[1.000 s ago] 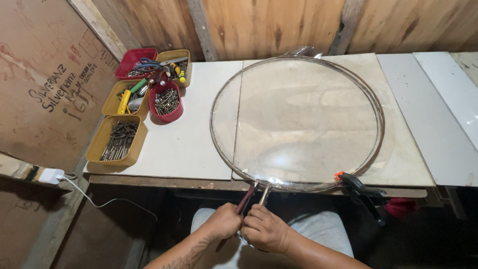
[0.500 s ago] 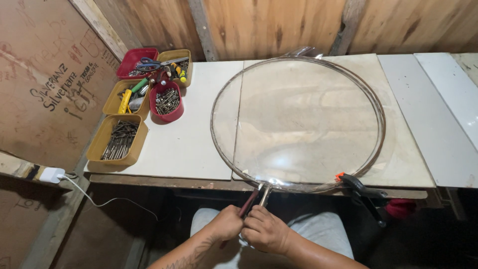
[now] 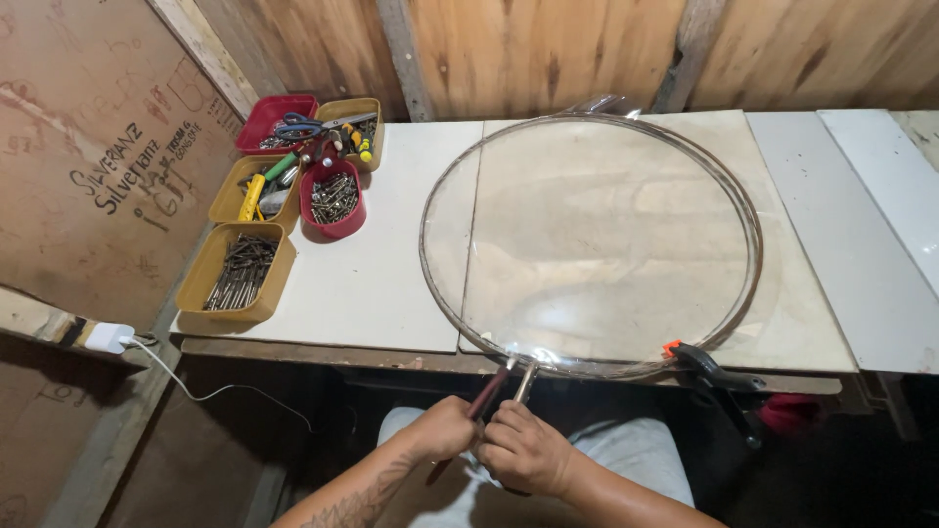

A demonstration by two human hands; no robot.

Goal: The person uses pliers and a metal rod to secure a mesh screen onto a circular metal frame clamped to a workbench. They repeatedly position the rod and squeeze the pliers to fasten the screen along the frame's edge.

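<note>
A large round hoop of thin metal with a clear plastic sheet stretched over it lies flat on the white workbench. At its near edge, pliers with dark red handles bite the rim. My left hand and my right hand are both closed on the pliers' handles, just below the bench edge and above my lap. A black spring clamp with orange tips pins the hoop to the bench edge to the right of my hands.
Several small trays stand at the bench's back left: yellow ones with nails and tools, a red tub of screws, scissors on top. A white plug and cable hang at the left. Wooden walls enclose the bench.
My hands and the pliers have stayed at the hoop's near edge, with only a slight shift of grip. The hoop and clamp have not moved.
</note>
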